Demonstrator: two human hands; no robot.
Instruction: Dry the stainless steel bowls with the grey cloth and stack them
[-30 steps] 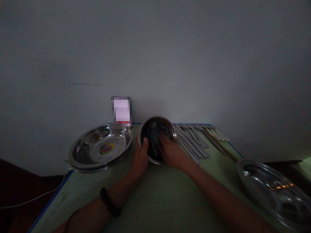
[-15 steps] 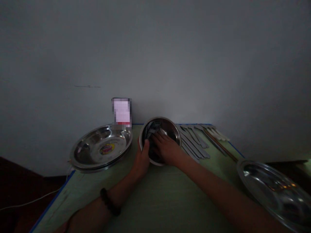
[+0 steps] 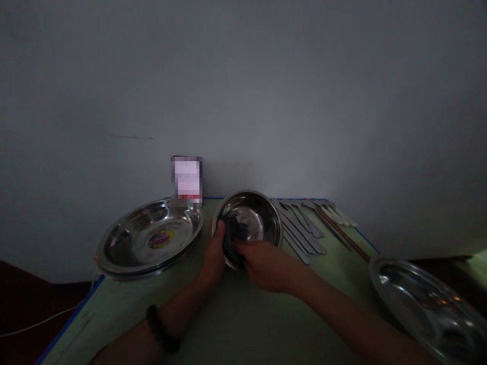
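Observation:
A shiny metal bowl point(image 3: 262, 213) is tilted toward me above the middle of the table. My left hand point(image 3: 215, 253) grips its left side, the thumb over the rim and the other fingers hidden behind. A dark cloth point(image 3: 231, 243) is folded over the near left rim, partly inside the bowl. My right hand point(image 3: 266, 263) is closed on this cloth at the near rim, thumb on top; its fingertips are hidden.
Stacked metal basins point(image 3: 152, 243) stand on the left, with a blurred screen device point(image 3: 187, 177) propped against the wall behind. Several metal utensils point(image 3: 300, 233), brown chopsticks point(image 3: 342, 228) and white spoons point(image 3: 338, 213) lie at right. Another metal dish point(image 3: 426, 304) sits at the table's right edge.
My right hand has come from inside the bowl to its near rim, bringing the cloth along and closing on it. More of the bowl's inside shows. My left hand keeps its hold.

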